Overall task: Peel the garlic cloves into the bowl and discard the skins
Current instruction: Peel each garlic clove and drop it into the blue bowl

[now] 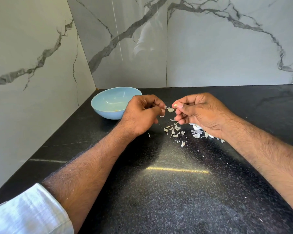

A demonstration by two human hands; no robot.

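Clove: a small pale yellowish garlic clove (175,105) is pinched between thumb and forefinger of the right hand (202,112), above the black speckled stone countertop (159,191); only its tip shows.
Clove axis: from that tip, the long axis seems to run roughly 3 to 9 o'clock, with the exposed end pointing toward 9, at the left hand; the remainder is hidden in the fingers.
Left hand: the left hand (142,114) has curled fingers; whether its fingertips grip anything I cannot tell. A thin papery white skin flake (170,109) sits between the two hands, and I cannot tell if either holds it.
Bowl: the light blue round ceramic bowl (98,105) stands at 10 o'clock from the hands, behind the left one; a few small yellowish bits lie inside.
Skins: scattered white skin scraps (174,130) lie at 6 o'clock below the hands; a white heap of garlic and husks (199,131) is partly under the right wrist.
Risk: the grip covers little of the clove's tip, so a hard tug could probably slip it onto the counter.
Risk two: light flakes may drift toward the bowl, since it stands near.
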